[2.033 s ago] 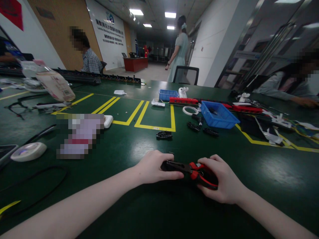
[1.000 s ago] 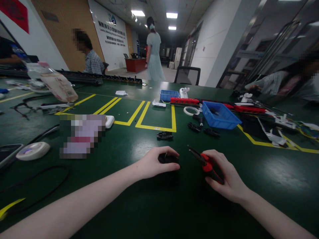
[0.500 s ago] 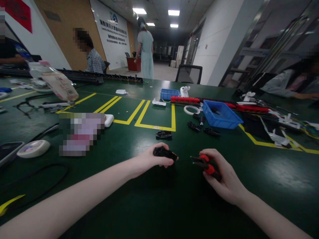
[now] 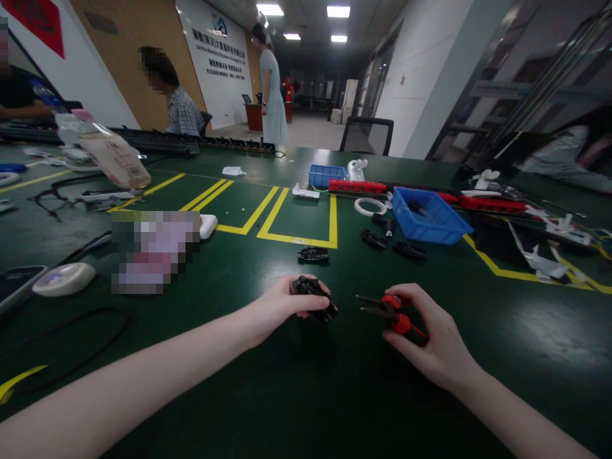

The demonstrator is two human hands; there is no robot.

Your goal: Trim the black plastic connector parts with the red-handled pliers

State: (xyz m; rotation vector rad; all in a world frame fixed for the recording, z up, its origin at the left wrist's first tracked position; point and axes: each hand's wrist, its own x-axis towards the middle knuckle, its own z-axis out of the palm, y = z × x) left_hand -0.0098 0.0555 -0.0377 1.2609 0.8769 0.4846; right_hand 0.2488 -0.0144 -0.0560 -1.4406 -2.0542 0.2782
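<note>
My left hand [image 4: 282,306] is wrapped round a black plastic part [image 4: 315,299], its thumb lying across the front. To the right, my right hand [image 4: 430,331] holds red-handled pliers [image 4: 394,313]. The pliers' jaws are parted and point left at the black part, with a gap between them. Beyond my left hand lies another black part [image 4: 313,255] on the green table [image 4: 268,408]. Two more, a black part [image 4: 373,239] and a black part [image 4: 408,250], lie near the blue tray [image 4: 430,220].
A smaller blue tray [image 4: 327,174], a white ring [image 4: 370,206] and red strips [image 4: 357,187] are farther back. On the left are a bottle [image 4: 115,156], a white oval device [image 4: 64,279] and cables. People sit and stand beyond the table.
The black part has turned in my left hand and its right end has dipped. The pliers have shifted slightly left and their jaws look wider apart. The standing person has turned.
</note>
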